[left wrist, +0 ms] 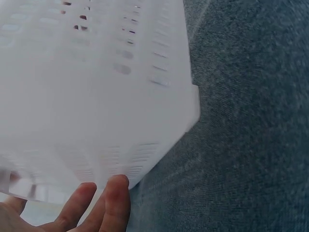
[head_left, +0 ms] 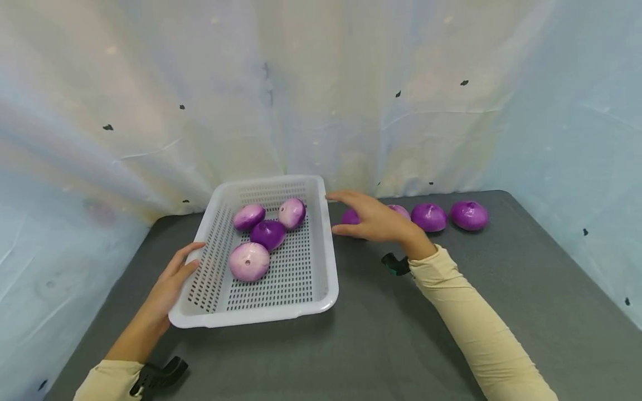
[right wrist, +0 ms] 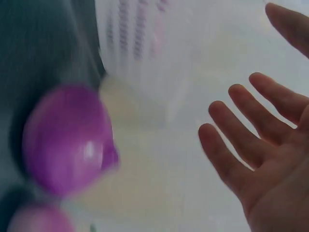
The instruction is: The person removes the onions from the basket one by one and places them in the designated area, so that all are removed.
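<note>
It's a pale, creased sheet (head_left: 321, 83) hemming things in here, hung behind the grey table (head_left: 361, 345) and along both sides, with dark marks dotted over it. The white basket (head_left: 256, 315) sits left of centre, its far rim right up near that sheet; whether they touch, I can't tell. A black band (head_left: 396, 264) hangs off the right wrist, another band (head_left: 160, 376) off the left, both over the table.

Count them up: one basket, four inside onions (head_left: 249, 262) bunched toward its left and middle, four outside onions (head_left: 428, 218) in a row to its right. Eight in view!

And the right hand (head_left: 373, 217) is right in front of that row, partly covering the two nearest the basket. Fingers stretched, thumb well apart, nothing in its grasp, fingertips just beside the basket's right rim. The left hand (head_left: 163, 289) has fairly straight fingers up against the basket's left side, only lightly bent.

Now the edges: the row lies along the table's back edge, its last onion short of the right-hand corner. Grey surface stretches wide toward the person, and there's more room right of the row.
</note>
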Available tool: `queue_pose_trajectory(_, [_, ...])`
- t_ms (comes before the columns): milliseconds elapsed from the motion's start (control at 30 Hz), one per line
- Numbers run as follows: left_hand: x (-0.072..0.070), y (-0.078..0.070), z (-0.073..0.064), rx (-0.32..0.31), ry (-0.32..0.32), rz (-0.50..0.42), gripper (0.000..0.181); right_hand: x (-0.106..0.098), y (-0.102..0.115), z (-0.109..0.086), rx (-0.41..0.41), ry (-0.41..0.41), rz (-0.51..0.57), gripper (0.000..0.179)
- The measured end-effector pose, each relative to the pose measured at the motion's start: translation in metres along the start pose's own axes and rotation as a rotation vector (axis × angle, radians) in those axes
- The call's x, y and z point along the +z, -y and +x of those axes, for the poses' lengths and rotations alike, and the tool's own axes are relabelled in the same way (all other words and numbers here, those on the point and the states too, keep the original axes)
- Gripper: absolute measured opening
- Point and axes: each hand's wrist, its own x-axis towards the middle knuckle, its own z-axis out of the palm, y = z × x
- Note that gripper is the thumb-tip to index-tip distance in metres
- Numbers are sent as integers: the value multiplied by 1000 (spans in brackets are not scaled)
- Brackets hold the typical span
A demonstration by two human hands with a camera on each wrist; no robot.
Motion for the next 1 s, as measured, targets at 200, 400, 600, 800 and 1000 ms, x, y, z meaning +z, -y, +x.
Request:
queue_pose_trajectory(200, [0, 3, -7, 8, 20, -27, 47, 28, 18, 51, -85, 107, -73, 66])
queue_pose_trajectory(400, [-4, 3, -6, 14, 18, -25, 48, 49, 19, 100, -106, 182, -172, 64])
queue_pose_trajectory(600, [-8, 3, -5, 45, 18, -24, 46, 75, 19, 131, 9, 192, -443, 78])
queue_pose_trajectory(800, [-10, 2, -6, 18, 12, -32, 48, 79, 24, 134, 125, 217, -517, 75])
queue_pose_trajectory(1000, [-11, 2, -6, 11, 15, -43, 47, 79, 26, 129, 68, 257, -548, 66])
